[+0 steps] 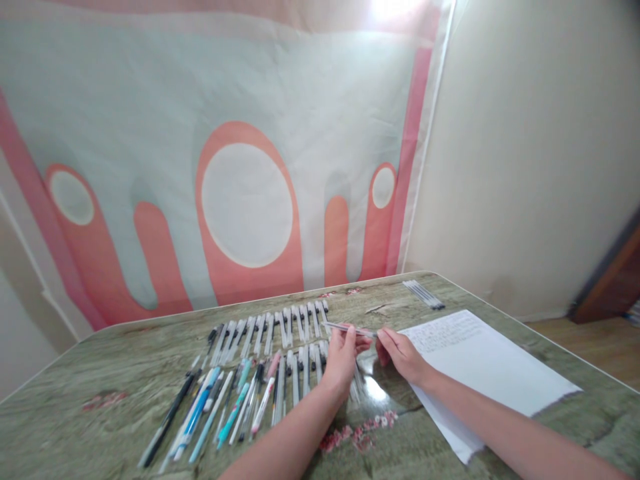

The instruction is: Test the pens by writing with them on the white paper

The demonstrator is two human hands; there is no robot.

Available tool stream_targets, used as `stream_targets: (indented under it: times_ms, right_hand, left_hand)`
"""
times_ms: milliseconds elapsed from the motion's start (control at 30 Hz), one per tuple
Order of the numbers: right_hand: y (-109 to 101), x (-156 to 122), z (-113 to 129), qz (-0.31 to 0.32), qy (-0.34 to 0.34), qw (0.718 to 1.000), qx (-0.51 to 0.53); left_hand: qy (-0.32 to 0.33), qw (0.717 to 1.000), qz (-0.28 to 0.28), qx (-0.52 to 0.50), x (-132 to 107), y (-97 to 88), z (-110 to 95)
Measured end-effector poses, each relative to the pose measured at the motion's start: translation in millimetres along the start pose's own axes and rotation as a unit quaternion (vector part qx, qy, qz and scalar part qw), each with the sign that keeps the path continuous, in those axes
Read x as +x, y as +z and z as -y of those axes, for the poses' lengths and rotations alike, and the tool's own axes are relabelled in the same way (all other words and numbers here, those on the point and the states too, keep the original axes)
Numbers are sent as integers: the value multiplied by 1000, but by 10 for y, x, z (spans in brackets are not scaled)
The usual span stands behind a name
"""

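Both hands meet over the table, a thin pen (339, 326) held between them. My left hand (343, 360) is closed round the barrel, its clear end pointing left. Thumb and fingers of my right hand (403, 353) pinch at the pen's right end, where the tip is hidden. Left of the hands lie two rows of pens: a back row of clear-barrelled pens (270, 331) and a front row with several coloured pens (240, 403). Under my right forearm is a white sheet of paper (495, 373) with handwriting along its upper part.
Several thin refills or slim pens (423, 295) lie together near the table's far right corner. The green marbled table (95, 427) reflects light near the hands. Behind it hangs a pink and grey printed sheet (310, 100), with a plain wall (505, 167) to the right.
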State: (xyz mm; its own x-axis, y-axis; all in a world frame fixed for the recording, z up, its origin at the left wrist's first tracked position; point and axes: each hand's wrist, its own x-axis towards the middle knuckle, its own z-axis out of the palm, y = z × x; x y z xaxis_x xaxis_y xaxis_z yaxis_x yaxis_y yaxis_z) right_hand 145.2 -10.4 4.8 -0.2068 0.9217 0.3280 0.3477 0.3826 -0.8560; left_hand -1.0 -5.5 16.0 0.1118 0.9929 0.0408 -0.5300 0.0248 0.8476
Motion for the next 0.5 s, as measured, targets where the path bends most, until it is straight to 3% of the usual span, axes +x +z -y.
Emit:
stream_targets:
  times_ms: [133, 267, 500]
  right_hand:
    - [7, 0, 39, -19, -12, 1000, 19]
    - [-4, -5, 72, -40, -35, 998, -32]
    - [-10, -4, 38, -20, -15, 999, -28]
  left_hand:
    - [3, 1000, -12, -13, 8, -7, 8]
    - [0, 1000, -6, 0, 3, -5, 3]
    - [-13, 1000, -9, -10, 6, 6, 1]
